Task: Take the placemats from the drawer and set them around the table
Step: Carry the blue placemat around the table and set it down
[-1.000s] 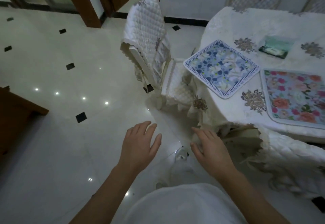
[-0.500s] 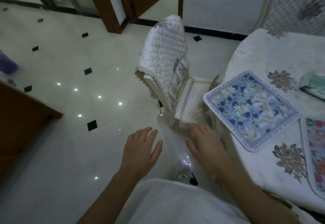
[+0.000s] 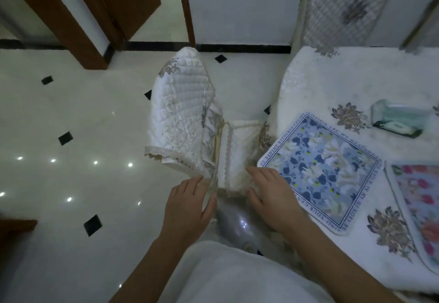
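Holding left hand (image 3: pixel 187 207) and right hand (image 3: pixel 270 195) out flat, fingers straight, gripping nothing, near the quilted chair (image 3: pixel 180 117), just beside the blue placemat (image 3: pixel 320 169) lying on the table (image 3: pixel 332 84).

Floor tiles (image 3: pixel 71 117): polished stone-like finish, high gloss, lights mirrored as bright dots. Chair cover (image 3: pixel 180 112): white quilted cloth, matt, lacy trim at the hem. Tablecloth (image 3: pixel 320 84): pale cloth, textured, stitched-looking floral patches. Blue placemat (image 3: pixel 320 167): smooth, flat, printed, low sheen. Pink placemat (image 3: pixel 418 202): similar smooth print, blurred. Door frame (image 3: pixel 59 17): dark brown wood, dull sheen. Packet (image 3: pixel 396 119): shiny greenish plastic film.
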A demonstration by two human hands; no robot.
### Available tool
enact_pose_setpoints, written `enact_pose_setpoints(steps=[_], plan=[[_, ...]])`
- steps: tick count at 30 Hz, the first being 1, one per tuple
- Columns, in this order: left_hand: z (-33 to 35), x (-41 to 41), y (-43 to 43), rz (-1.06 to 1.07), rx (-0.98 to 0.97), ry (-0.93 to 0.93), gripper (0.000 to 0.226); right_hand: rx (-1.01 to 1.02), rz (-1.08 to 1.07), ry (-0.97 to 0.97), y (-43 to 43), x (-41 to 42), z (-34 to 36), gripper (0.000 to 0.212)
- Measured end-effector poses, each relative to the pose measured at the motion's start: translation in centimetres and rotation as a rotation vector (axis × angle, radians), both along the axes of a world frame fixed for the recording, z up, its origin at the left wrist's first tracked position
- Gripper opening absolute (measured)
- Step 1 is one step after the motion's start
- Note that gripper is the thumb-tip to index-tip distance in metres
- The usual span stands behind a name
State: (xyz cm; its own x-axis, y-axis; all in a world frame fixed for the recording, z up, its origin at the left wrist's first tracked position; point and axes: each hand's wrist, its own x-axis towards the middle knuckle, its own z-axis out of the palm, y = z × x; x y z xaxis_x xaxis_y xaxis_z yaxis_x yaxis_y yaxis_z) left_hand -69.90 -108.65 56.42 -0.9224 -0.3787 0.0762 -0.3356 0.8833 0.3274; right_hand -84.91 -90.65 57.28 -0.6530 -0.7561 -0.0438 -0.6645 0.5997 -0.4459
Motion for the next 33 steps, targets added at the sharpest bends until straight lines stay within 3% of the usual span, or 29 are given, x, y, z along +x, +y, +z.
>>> enact_pose_setpoints(steps=[10,16,28,33], plan=[[0.0,-16.1,-1.2,-0.575,-0.011,-0.014,0.046,0.032,-0.664,-0.034,6.4,-0.5,0.4,0.051],[-0.5,-22.7,3.3,-0.808,-0.056,-0.020,0.048,0.020,-0.874,-0.056,10.4,-0.6,-0.8,0.054],[-5.3,-28.4,5.7,-0.658,-0.069,-0.285,0.063,-0.013,-0.962,-0.192,17.0,-8.5,-5.2,0.048],[-6.5,-28.1,5.8,-0.560,0.027,-0.354,0.055,0.064,-0.988,-0.217,18.9,-11.4,-7.3,0.048]])
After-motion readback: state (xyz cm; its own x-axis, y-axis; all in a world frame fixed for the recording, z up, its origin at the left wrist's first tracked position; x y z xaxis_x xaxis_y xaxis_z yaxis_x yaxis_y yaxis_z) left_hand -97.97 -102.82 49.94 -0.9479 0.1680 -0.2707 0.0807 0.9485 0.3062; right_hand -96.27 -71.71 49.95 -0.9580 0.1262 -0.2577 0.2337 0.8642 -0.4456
